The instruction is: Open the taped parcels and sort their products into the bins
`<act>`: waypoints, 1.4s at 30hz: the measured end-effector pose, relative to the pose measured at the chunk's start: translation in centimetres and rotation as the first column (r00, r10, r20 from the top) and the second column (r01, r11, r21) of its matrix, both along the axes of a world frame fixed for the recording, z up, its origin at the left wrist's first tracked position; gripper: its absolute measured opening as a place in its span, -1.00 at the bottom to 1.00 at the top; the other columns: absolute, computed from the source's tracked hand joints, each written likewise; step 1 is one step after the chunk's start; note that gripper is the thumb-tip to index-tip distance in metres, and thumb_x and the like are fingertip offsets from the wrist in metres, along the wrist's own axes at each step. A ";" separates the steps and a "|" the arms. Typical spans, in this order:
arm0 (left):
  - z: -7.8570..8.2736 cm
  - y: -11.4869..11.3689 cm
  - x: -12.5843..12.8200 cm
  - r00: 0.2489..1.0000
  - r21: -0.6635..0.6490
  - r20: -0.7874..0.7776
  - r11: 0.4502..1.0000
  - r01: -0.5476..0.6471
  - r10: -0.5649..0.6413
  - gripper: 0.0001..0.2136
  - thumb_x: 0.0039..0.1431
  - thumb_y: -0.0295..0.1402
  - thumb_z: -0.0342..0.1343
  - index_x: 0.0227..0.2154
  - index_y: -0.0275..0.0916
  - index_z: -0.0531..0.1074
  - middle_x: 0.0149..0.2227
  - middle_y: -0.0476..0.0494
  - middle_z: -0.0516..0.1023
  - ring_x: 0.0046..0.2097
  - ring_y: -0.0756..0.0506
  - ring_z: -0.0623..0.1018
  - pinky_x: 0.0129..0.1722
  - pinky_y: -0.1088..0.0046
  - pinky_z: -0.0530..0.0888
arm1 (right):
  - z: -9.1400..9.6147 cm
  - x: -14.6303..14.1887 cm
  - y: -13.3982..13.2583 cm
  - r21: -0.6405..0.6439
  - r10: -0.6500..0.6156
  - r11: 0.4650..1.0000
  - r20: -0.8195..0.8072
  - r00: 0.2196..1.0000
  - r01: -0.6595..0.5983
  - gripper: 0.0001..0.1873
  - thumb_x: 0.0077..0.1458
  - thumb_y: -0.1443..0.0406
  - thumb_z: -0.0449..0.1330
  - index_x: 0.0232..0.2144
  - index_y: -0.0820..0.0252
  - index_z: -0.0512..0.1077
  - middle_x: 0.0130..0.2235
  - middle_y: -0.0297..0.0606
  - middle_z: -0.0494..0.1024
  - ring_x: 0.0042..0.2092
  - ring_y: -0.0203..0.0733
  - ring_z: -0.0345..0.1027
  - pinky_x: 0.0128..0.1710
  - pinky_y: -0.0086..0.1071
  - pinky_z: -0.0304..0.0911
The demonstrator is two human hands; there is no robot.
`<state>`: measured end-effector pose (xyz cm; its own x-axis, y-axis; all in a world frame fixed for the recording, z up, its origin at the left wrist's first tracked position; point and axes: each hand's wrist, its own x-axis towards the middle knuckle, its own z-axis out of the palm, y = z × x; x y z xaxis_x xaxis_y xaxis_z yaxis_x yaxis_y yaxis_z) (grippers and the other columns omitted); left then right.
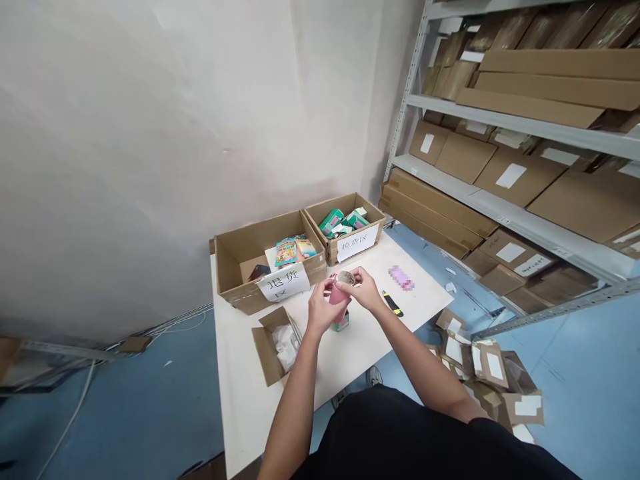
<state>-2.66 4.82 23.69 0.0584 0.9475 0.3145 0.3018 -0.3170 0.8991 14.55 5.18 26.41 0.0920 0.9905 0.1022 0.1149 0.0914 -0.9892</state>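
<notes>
Both hands are at a pink bottle point(339, 301), its round open top facing up toward me. My left hand point(321, 307) is wrapped round its side. My right hand point(365, 291) has its fingers closed at the rim. Just below the bottle stands a small green box point(342, 323), partly hidden by it. A yellow and black utility knife point(393, 304) lies right of my right hand, with a blurred pink item point(401, 277) beyond it. Left of my left forearm, an open carton point(270, 368) holds crumpled white wrapping point(286, 347).
On the white table point(240, 413), two labelled cartons stand at the back: one point(235, 293) with colourful packets point(287, 251), the other point(333, 253) with several green boxes point(332, 221). A metal shelf point(450, 177) of cartons stands right; more boxes point(493, 373) lie on the floor.
</notes>
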 end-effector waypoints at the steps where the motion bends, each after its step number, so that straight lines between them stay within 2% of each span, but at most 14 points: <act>1: 0.5 0.3 -0.1 1.000 -0.030 0.031 1.000 0.007 -0.007 -0.44 -0.10 -0.23 0.48 0.01 -0.17 0.53 -0.03 -0.18 0.62 -0.07 -0.17 0.60 -0.03 0.24 0.55 | -0.3 0.2 -0.2 -0.001 0.044 0.999 -0.089 0.995 -0.044 -0.45 -0.02 -0.04 0.45 -0.11 0.12 0.45 -0.18 -0.26 0.63 -0.13 -0.11 0.51 -0.09 -0.26 0.39; 4: 1.0 1.0 -1.1 0.969 -0.151 0.238 0.984 0.095 -0.058 -0.40 -0.10 -0.17 0.50 0.04 -0.22 0.52 -0.03 -0.23 0.64 -0.06 -0.17 0.62 -0.02 0.26 0.55 | -1.5 0.6 -0.9 -0.034 0.260 0.959 -0.293 0.920 -0.282 -0.15 -0.04 0.02 0.49 0.25 0.01 0.31 0.00 -0.20 0.62 0.05 -0.05 0.50 0.09 -0.15 0.37; 7: 1.0 1.4 -2.0 0.880 -0.235 0.463 0.942 0.238 -0.107 -0.19 -0.06 -0.09 0.49 0.26 -0.22 0.37 0.01 -0.27 0.63 -0.01 -0.18 0.64 0.06 0.22 0.54 | -2.7 0.1 -1.5 -0.066 0.371 0.907 -0.337 0.865 -0.415 0.30 -0.22 0.11 0.60 0.46 -0.09 0.02 0.01 -0.20 0.60 0.04 0.01 0.53 0.05 -0.09 0.42; 9: 1.4 1.7 -2.1 0.854 -0.252 0.507 0.926 0.279 -0.119 0.02 -0.07 -0.09 0.51 0.42 -0.14 0.15 0.14 -0.31 0.57 0.09 -0.21 0.61 0.11 0.20 0.53 | -3.2 -0.7 -1.8 -0.065 0.309 0.939 -0.274 0.911 -0.338 0.44 -0.27 0.13 0.62 0.51 -0.10 -0.08 -0.05 -0.24 0.58 -0.03 0.00 0.53 -0.01 -0.09 0.45; 12: 2.4 2.2 -2.0 0.893 -0.233 0.438 0.946 0.224 -0.103 0.21 -0.15 -0.14 0.57 0.50 -0.04 -0.04 0.33 -0.34 0.40 0.23 -0.26 0.53 0.16 0.20 0.52 | -3.1 -1.6 -1.9 -0.033 0.174 0.983 -0.115 0.978 -0.179 0.52 -0.31 0.15 0.65 0.54 -0.10 -0.14 -0.09 -0.28 0.54 -0.08 -0.05 0.49 -0.02 -0.12 0.46; 17: 4.0 3.4 -1.9 0.878 -0.246 0.459 0.930 0.273 -0.136 0.26 -0.14 -0.17 0.58 0.53 -0.05 -0.13 0.26 -0.32 0.49 0.15 -0.26 0.58 0.12 0.19 0.56 | -2.7 -1.4 -1.9 -0.064 0.377 0.915 -0.215 0.901 -0.398 0.50 -0.16 0.11 0.58 0.55 -0.16 -0.31 0.02 -0.23 0.52 -0.05 -0.07 0.50 -0.02 -0.13 0.46; 22: 4.2 4.3 -1.8 0.875 -0.225 0.470 0.942 0.248 -0.118 0.21 -0.09 -0.18 0.56 0.53 -0.06 -0.10 0.23 -0.29 0.51 0.17 -0.21 0.56 0.17 0.25 0.52 | -3.2 -1.5 -2.0 -0.071 0.216 0.970 -0.173 0.961 -0.231 0.56 -0.27 0.17 0.64 0.55 -0.15 -0.25 -0.03 -0.26 0.49 -0.10 -0.11 0.47 -0.05 -0.17 0.46; 26: 4.1 4.3 -1.8 0.832 -0.277 0.541 0.907 0.316 -0.125 0.22 -0.01 -0.19 0.52 0.54 -0.09 -0.21 -0.07 -0.16 0.65 -0.05 -0.14 0.65 0.05 0.25 0.57 | -3.4 -1.7 -2.2 -0.093 0.316 0.932 -0.274 0.908 -0.352 0.55 -0.20 0.16 0.61 0.54 -0.20 -0.34 0.01 -0.25 0.49 -0.08 -0.11 0.49 -0.05 -0.15 0.48; 28: 4.0 4.2 -1.9 0.820 -0.268 0.556 0.904 0.332 -0.136 0.19 0.00 -0.21 0.51 0.54 -0.08 -0.19 -0.09 -0.13 0.65 -0.06 -0.11 0.64 0.07 0.29 0.55 | -3.4 -1.8 -2.3 -0.112 0.300 0.932 -0.296 0.907 -0.344 0.53 -0.19 0.16 0.59 0.54 -0.20 -0.34 0.00 -0.25 0.50 -0.11 -0.11 0.50 -0.06 -0.13 0.49; 31: 3.9 4.2 -2.0 0.852 -0.283 0.512 0.914 0.291 -0.113 0.25 -0.09 -0.27 0.56 0.54 -0.06 -0.17 -0.08 -0.11 0.63 -0.03 -0.10 0.63 0.09 0.31 0.53 | -3.4 -2.0 -2.3 -0.124 0.206 0.962 -0.259 0.944 -0.244 0.57 -0.25 0.19 0.62 0.55 -0.20 -0.33 -0.03 -0.26 0.51 -0.13 -0.11 0.51 -0.08 -0.13 0.51; 34: 3.8 4.2 -2.0 0.831 -0.310 0.543 0.890 0.335 -0.123 0.26 -0.06 -0.23 0.55 0.54 -0.04 -0.23 -0.08 -0.13 0.63 -0.04 -0.13 0.63 0.06 0.24 0.55 | -3.6 -2.4 -2.3 -0.119 0.267 0.940 -0.328 0.906 -0.320 0.53 -0.19 0.17 0.60 0.54 -0.21 -0.33 0.02 -0.22 0.53 -0.07 -0.07 0.53 -0.03 -0.10 0.50; 36: 3.7 4.2 -2.0 0.813 -0.291 0.564 0.887 0.358 -0.143 0.26 -0.05 -0.21 0.54 0.54 -0.01 -0.25 0.03 -0.19 0.61 0.03 -0.14 0.61 0.10 0.24 0.53 | -3.8 -2.6 -2.3 -0.125 0.281 0.932 -0.342 0.897 -0.340 0.51 -0.17 0.16 0.59 0.54 -0.20 -0.32 0.03 -0.20 0.55 -0.06 -0.04 0.55 -0.02 -0.07 0.50; 40: 3.6 4.2 -2.0 0.856 -0.279 0.503 0.914 0.293 -0.121 0.36 -0.17 -0.28 0.60 0.54 0.08 -0.29 0.26 -0.27 0.47 0.09 -0.16 0.58 0.14 0.24 0.52 | -4.1 -2.8 -2.2 -0.125 0.190 0.966 -0.248 0.950 -0.226 0.60 -0.27 0.18 0.63 0.55 -0.14 -0.33 -0.01 -0.23 0.54 -0.09 -0.06 0.54 -0.03 -0.09 0.51; 42: 3.5 4.2 -2.0 0.835 -0.288 0.534 0.899 0.330 -0.136 0.34 -0.12 -0.24 0.57 0.53 0.11 -0.33 0.30 -0.31 0.43 0.06 -0.17 0.60 0.11 0.18 0.54 | -4.1 -2.8 -2.2 -0.114 0.235 0.954 -0.283 0.930 -0.276 0.58 -0.23 0.16 0.61 0.55 -0.16 -0.36 0.02 -0.21 0.54 -0.06 -0.07 0.54 0.00 -0.09 0.49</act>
